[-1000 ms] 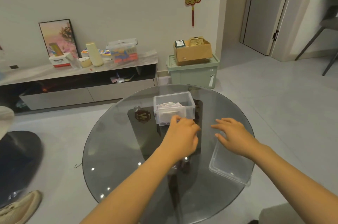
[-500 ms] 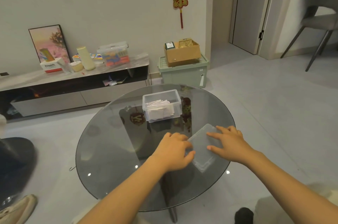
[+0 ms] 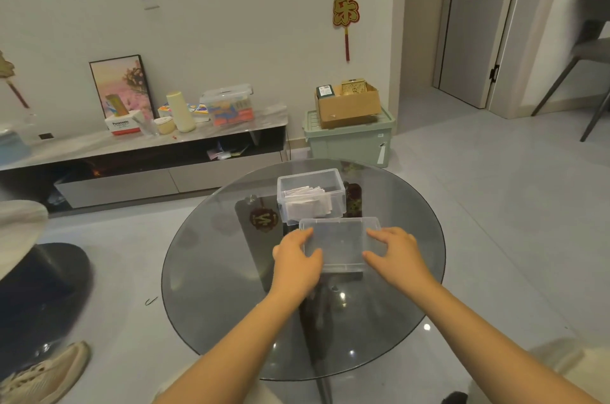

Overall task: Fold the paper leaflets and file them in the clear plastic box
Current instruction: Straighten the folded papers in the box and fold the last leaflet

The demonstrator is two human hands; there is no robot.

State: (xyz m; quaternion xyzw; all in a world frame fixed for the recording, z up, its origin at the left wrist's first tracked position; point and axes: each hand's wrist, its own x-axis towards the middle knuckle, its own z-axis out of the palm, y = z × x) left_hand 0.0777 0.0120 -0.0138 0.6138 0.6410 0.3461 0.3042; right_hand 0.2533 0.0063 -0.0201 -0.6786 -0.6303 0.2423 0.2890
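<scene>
Smoked-glass round table (image 3: 211, 271) lies under both hands. Just beyond the fingertips stands the clear rectangular plastic box (image 3: 311, 195) of folded white paper leaflets (image 3: 308, 203). Between the hands, the clear flat plastic lid (image 3: 341, 243) is gripped: left hand (image 3: 297, 260) on one end, right hand (image 3: 396, 255) on the other.

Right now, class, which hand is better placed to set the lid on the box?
Neither alone: left hand and right hand grip opposite ends of the lid, just short of the open box.
</scene>
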